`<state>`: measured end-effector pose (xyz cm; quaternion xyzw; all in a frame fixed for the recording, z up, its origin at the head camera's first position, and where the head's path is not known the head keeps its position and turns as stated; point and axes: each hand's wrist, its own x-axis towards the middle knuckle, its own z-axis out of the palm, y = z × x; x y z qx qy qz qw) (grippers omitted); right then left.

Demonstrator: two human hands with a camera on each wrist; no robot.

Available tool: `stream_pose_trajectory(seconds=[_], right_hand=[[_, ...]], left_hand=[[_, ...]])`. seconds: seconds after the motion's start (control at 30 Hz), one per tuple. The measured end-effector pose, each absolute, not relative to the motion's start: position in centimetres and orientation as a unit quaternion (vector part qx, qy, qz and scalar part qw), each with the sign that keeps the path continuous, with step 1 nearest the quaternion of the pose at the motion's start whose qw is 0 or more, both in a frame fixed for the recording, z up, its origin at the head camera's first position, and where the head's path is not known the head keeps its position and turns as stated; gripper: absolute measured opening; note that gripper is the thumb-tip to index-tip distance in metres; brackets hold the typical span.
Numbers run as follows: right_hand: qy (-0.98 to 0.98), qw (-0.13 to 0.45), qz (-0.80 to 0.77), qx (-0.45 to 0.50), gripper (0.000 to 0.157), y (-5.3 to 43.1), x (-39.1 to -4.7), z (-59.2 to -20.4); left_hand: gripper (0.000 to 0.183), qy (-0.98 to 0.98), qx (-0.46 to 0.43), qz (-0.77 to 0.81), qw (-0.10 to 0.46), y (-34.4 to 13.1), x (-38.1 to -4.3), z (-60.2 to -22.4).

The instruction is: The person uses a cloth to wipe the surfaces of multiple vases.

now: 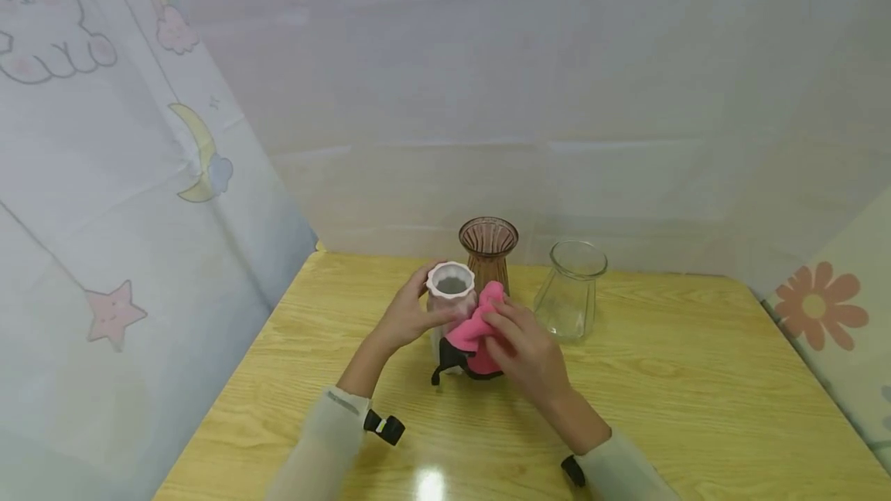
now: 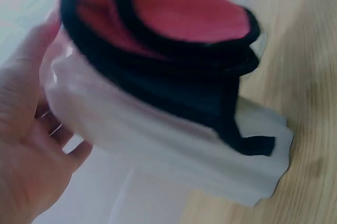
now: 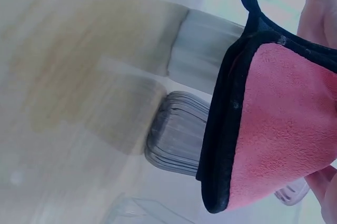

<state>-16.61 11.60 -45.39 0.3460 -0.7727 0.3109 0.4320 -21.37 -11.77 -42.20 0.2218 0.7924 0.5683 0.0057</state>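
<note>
My left hand (image 1: 406, 317) grips a whitish ribbed vase (image 2: 174, 155) with a scalloped rim, which stands upright on the table. In the head view the fingers lie behind the vase and the thumb is on its near side. A pink cloth (image 1: 480, 328) with black edging and a black hanging loop lies folded against the vase's right and front side. My right hand (image 1: 527, 348) holds this cloth, pressing it to the upper wall of the vase. Part of the vase's body is hidden by the cloth, and the right fingertips are partly out of the right wrist view.
A brown ribbed glass vase (image 1: 489, 253) stands close behind the white one. Farther right is a clear glass vase (image 1: 565, 309). All stand on a yellow wood-grain table (image 1: 682, 385), with a pale curtain (image 1: 445, 83) behind and printed sheets at the sides.
</note>
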Motion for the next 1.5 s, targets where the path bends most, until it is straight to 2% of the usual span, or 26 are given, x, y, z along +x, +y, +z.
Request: stream_pose_trajectory(seconds=[0.2,0.5,0.7,1.0,1.5], right_hand=[[-0.764,0.437,0.317,0.353,0.029,11.2,-17.3,-45.1],[-0.773,0.43,0.303,0.355,0.028,10.9,-17.8,-46.0],[-0.783,0.422,0.297,0.347,0.037,10.7,-17.6,-46.2],[-0.789,0.419,0.291,0.343,0.04,10.5,-17.0,-47.0],[-0.812,0.397,0.26,0.339,0.038,10.3,-16.6,-48.3]], left_hand=[[0.08,0.804,0.189,0.562,-0.044,-10.6,-20.9,-41.8],[0.079,0.816,0.179,0.547,-0.051,-10.6,-20.8,-41.8],[0.075,0.817,0.188,0.543,-0.053,-10.7,-21.0,-41.8],[0.073,0.819,0.187,0.541,-0.031,-11.3,-21.3,-41.6],[0.071,0.767,0.258,0.586,0.046,-12.8,-23.4,-41.9]])
